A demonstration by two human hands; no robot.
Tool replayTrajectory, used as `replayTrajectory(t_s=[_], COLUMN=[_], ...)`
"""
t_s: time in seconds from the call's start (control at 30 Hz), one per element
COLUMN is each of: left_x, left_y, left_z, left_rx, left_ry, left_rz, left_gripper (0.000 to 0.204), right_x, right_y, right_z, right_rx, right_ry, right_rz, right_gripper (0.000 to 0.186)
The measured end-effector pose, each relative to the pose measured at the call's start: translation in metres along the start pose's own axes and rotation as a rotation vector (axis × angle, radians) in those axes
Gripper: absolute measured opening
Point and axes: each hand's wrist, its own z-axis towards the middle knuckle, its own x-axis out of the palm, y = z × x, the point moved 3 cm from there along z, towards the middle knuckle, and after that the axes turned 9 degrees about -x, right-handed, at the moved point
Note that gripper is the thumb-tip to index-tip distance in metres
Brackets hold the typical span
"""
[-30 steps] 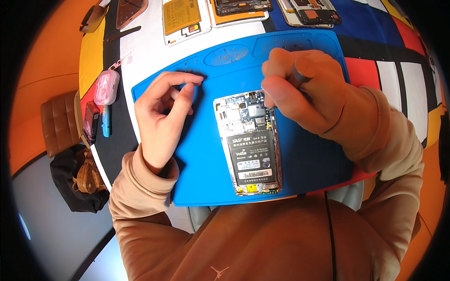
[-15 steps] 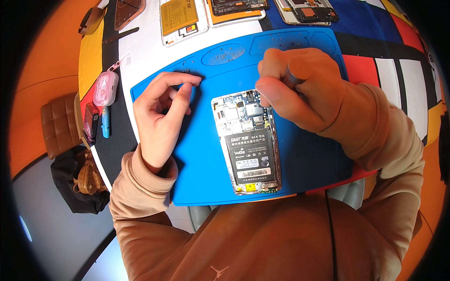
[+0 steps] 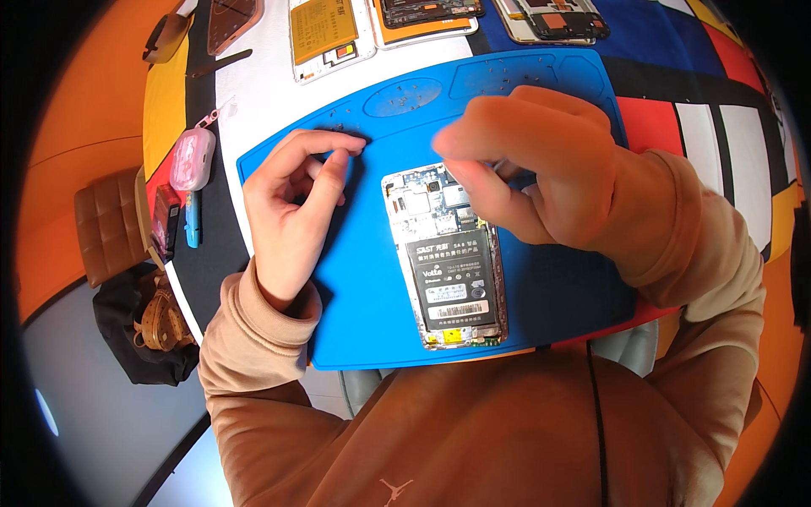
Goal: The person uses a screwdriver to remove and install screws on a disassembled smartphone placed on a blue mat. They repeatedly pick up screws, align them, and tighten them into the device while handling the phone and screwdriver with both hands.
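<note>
An opened smartphone [image 3: 456, 279] lies on the blue work mat [image 3: 363, 296], its circuit board bare at the far end and a black battery below. Over its far right corner my right hand [image 3: 541, 165] is closed in a pinch, partly smeared by motion. A slim grey tool, apparently a screwdriver, is in its fingers and mostly hidden. My left hand [image 3: 291, 203] rests on the mat left of the phone, index finger and thumb apart, the other fingers loosely curled, with nothing visible in it. Its index fingertip is near small dark screws [image 3: 340, 112].
More tiny screws [image 3: 401, 101] lie in the mat's shallow oval recess. Beyond the mat stand several opened phones, one with a yellow battery [image 3: 323, 32], another dark-framed phone [image 3: 562, 21]. At the left are a pink earbud case [image 3: 193, 159] and a blue pen [image 3: 193, 220].
My right hand has turned and shifted slightly left over the phone's far end. The screwdriver's round end, visible before, is now hidden. My left hand has barely moved.
</note>
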Motion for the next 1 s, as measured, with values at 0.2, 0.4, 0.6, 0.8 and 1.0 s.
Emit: replayTrajectory(t_s=[0.2,0.4,0.6,0.8,1.0], left_x=[0.000,0.000,0.001,0.001,0.001], left_y=[0.000,0.001,0.003,0.006,0.006], left_z=[0.000,-0.001,0.001,0.003,0.003], left_rx=[-0.004,0.001,0.008,0.021,0.038], left_ry=[0.008,0.011,0.022,0.005,0.004], left_rz=[-0.001,-0.018,-0.054,-0.030,-0.002], left_gripper=[0.011,0.011,0.012,0.012,0.012], right_x=[-0.006,-0.005,-0.002,0.005,0.002], right_y=[-0.002,0.001,0.002,0.005,0.004], right_z=[-0.003,-0.001,0.001,0.001,-0.001], right_rx=[-0.081,-0.096,-0.093,-0.247,-0.232], right_ry=[-0.104,0.021,-0.043,-0.040,-0.067], right_rz=[0.027,-0.117,-0.086,-0.221,-0.089], right_gripper=[0.022,0.017,0.016,0.022,0.023])
